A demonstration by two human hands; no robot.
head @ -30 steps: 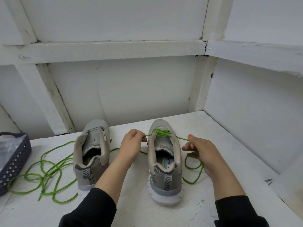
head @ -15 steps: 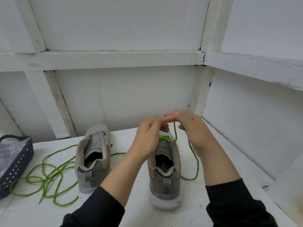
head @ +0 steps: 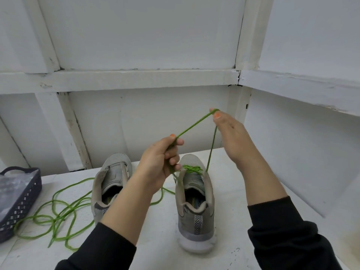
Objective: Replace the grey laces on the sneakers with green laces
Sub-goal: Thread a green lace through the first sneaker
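Observation:
Two grey sneakers stand heel-toward-me on the white table. The right sneaker (head: pixel 194 201) has a green lace (head: pixel 211 151) threaded through its front eyelets. My left hand (head: pixel 161 160) grips this lace above the shoe's toe, fingers curled round it. My right hand (head: pixel 229 133) is raised higher and pinches the lace at its fingertips, so a taut stretch runs between both hands and another drops to the shoe. The left sneaker (head: pixel 113 182) shows no lace in its eyelets. A second green lace (head: pixel 58 209) lies in loose loops left of it.
A dark perforated basket (head: pixel 21 199) holding clear plastic sits at the table's left edge. White panelled walls close the back and right side, with a ledge (head: pixel 136 78) above the table.
Both hands have risen from the right sneaker and moved apart, the right hand going up and right. The lace is now drawn taut between them.

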